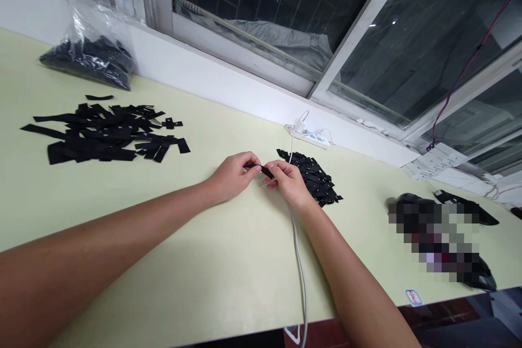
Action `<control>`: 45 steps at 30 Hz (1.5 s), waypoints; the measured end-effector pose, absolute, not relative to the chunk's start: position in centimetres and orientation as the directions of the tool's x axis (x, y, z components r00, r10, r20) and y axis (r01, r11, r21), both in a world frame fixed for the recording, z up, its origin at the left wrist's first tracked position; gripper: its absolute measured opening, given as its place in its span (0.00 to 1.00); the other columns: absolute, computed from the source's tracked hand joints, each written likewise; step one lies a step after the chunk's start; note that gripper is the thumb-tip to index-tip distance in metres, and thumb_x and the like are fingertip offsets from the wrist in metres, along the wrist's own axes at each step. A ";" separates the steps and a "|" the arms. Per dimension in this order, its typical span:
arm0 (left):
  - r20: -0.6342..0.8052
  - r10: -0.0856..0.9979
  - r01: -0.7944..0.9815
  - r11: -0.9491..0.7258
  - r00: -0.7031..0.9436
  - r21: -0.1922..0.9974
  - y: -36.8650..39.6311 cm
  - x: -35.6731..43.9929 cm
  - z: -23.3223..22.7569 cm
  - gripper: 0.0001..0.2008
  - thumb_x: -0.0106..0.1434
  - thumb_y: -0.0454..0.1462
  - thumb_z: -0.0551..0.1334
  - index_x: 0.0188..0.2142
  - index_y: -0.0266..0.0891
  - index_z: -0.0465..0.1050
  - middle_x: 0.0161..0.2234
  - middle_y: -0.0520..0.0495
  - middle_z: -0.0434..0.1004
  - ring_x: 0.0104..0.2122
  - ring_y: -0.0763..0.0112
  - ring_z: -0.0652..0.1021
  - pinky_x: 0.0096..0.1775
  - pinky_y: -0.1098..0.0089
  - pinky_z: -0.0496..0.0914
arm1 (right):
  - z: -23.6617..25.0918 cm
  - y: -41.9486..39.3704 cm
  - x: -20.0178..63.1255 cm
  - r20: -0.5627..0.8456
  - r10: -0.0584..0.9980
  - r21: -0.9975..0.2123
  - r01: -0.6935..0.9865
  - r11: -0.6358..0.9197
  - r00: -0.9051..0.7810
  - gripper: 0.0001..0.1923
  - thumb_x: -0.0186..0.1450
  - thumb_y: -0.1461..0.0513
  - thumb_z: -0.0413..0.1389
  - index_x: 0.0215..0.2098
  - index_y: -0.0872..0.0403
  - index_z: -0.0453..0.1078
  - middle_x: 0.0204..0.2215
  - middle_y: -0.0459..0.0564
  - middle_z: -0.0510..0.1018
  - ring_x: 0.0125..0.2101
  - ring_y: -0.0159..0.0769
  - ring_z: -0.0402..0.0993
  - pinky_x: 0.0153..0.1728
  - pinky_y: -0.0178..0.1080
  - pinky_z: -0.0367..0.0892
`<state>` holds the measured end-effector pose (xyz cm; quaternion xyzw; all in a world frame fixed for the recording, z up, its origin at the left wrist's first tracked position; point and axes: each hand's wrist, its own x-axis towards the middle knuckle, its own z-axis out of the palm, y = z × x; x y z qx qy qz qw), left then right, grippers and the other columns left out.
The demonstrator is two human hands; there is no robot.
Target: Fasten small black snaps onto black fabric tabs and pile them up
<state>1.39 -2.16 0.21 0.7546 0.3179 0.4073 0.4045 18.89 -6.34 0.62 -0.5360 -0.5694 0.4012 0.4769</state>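
Both hands meet at mid-table, the left hand [232, 176] and right hand [287, 180] pinching one black fabric strip [261, 168] between fingertips; a small folded stack [314, 176] lies just beside them, while the loose pile [106, 133] (much larger, by appearance unfolded) waits far left; the plastic bag [87, 49] holds more black pieces.

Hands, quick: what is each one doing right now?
Left hand: closed, pinching one end of the black strip.
Right hand: closed, pinching the strip's other end.
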 end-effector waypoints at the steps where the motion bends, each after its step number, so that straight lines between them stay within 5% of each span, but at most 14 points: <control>1: 0.362 0.806 0.152 -0.477 0.469 0.866 -2.1 1.4 0.2 0.08 0.63 0.41 0.59 0.35 0.39 0.71 0.34 0.47 0.78 0.35 0.65 0.77 0.36 0.67 0.70 | 0.6 -6.3 18.9 0.100 0.994 -0.972 0.218 0.091 0.032 0.18 0.60 0.47 0.60 0.31 0.53 0.74 0.26 0.46 0.76 0.27 0.34 0.74 0.25 0.35 0.66; 15: 0.412 0.770 0.134 -0.532 0.487 0.836 -2.1 1.4 0.1 0.07 0.64 0.38 0.57 0.37 0.39 0.72 0.37 0.47 0.77 0.38 0.66 0.76 0.37 0.68 0.69 | 1.6 -6.9 19.0 -0.021 0.999 -0.999 0.043 -0.019 -0.041 0.18 0.54 0.51 0.68 0.35 0.54 0.74 0.28 0.45 0.75 0.28 0.30 0.71 0.28 0.34 0.66; 31: 0.365 0.725 0.019 -0.462 0.584 0.887 -2.3 1.4 -0.1 0.07 0.64 0.39 0.58 0.35 0.39 0.71 0.32 0.50 0.75 0.32 0.71 0.73 0.34 0.70 0.67 | 1.5 -7.0 19.2 -0.006 0.985 -0.996 0.085 0.009 -0.174 0.21 0.55 0.47 0.67 0.29 0.53 0.67 0.26 0.42 0.68 0.24 0.26 0.62 0.26 0.32 0.62; 45: 0.333 0.803 -0.007 -0.380 0.495 0.925 -3.0 2.1 0.0 0.04 0.63 0.37 0.58 0.33 0.38 0.69 0.29 0.50 0.75 0.30 0.70 0.74 0.34 0.68 0.68 | 1.0 -6.9 18.5 0.018 0.989 -1.000 -0.012 0.017 -0.147 0.22 0.54 0.48 0.68 0.31 0.53 0.67 0.24 0.43 0.73 0.25 0.30 0.70 0.34 0.37 0.70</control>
